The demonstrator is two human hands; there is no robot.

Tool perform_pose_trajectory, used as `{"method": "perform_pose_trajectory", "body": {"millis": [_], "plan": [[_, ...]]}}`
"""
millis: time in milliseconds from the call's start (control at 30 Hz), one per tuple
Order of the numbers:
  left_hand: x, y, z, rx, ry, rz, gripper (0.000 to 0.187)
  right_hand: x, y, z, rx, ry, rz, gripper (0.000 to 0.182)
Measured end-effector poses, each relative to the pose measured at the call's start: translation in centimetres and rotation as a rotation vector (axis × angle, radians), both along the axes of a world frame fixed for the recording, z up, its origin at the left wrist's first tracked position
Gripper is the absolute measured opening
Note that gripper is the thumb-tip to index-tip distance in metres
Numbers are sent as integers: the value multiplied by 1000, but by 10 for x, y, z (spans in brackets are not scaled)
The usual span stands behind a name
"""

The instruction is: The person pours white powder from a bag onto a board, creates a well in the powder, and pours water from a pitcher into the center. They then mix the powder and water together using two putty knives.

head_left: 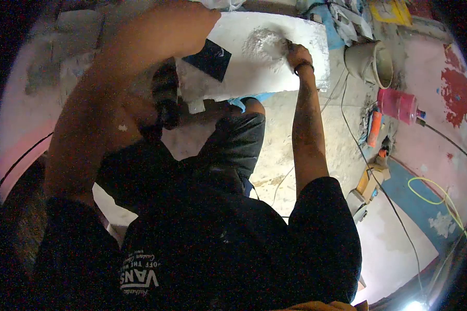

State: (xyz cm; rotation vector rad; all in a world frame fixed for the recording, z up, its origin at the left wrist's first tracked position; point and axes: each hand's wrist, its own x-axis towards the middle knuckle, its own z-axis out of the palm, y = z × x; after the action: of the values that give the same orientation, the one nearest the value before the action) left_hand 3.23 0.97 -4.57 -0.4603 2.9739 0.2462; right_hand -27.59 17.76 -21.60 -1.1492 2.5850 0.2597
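My right hand (299, 55) is closed at the right part of a white board (244, 83), with a dark band round its wrist. Its fingers meet the edge of a heap of white powder (264, 44). A small dark shape shows at the fingertips, too blurred to name. My left hand (205, 20) reaches over the board's upper left edge; its fingers cannot be made out. Below it, a dark square sheet (211, 60) lies flat on the board.
A pale bucket (371, 63) stands right of the board, beside a pink translucent bottle (398, 106) and an orange tube (374, 129). Dark cables (350, 122) run along the floor. A cardboard box (368, 184) sits lower right. A yellow bag (392, 11) lies at the top.
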Motion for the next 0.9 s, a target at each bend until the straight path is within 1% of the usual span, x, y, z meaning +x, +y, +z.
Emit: {"method": "perform_pose_trajectory", "body": {"millis": [33,133,167,200,233,267,300,333,400,433,467,500,533,600,633,700,733,767,800,833,867,900], "plan": [[-1,0,3,-2,1,-3,48,15,-3,24,34,-28,-67,32],[-4,4,11,43,-23,11,48,-6,5,16,-36,-16,-93,34],[-5,6,13,84,-29,35,47,-26,7,4,-24,0,-65,31],[-6,6,15,124,-35,61,47,-30,6,8,-30,51,-30,32],[-6,5,10,121,-36,61,47,-40,2,10,-13,39,13,33],[-7,4,3,107,21,33,47,-49,-4,11,4,26,57,35],[-7,5,3,94,77,4,47,-51,-10,11,-44,60,131,37],[-8,5,4,93,75,5,47,-54,-19,14,-4,87,226,37],[-10,5,4,109,42,-29,48,-52,-32,11,-130,27,209,38],[-10,3,-1,110,41,-29,48,-50,-39,11,-129,25,209,38],[-9,-1,-11,94,50,-46,49,-48,-47,12,-66,18,250,39],[-10,-1,-8,77,57,-63,50,-51,-51,9,-4,9,290,40],[-9,0,-7,77,53,-65,50,-52,-51,5,-5,6,287,40],[-9,1,-2,78,30,9,52,-54,-49,-4,-37,35,248,40],[-10,-1,-3,74,28,1,52,-48,-44,7,-42,34,240,40],[-8,-11,-8,29,74,-58,52,-38,-29,28,-24,32,120,40],[-7,-16,-12,9,96,-87,52,-41,-21,25,-25,27,113,40],[-4,-19,-18,-6,117,-115,52,-46,-8,21,-84,12,51,39],[-4,-16,-10,-10,127,-131,52,-50,5,17,-140,-1,-11,38],[-5,-12,-3,-14,138,-147,52,-53,14,14,-103,35,37,37],[-10,-3,32,174,-9,-52,43,-53,25,15,-101,35,33,37],[-13,3,52,358,-158,44,35,-50,39,17,-193,5,15,36]]}}
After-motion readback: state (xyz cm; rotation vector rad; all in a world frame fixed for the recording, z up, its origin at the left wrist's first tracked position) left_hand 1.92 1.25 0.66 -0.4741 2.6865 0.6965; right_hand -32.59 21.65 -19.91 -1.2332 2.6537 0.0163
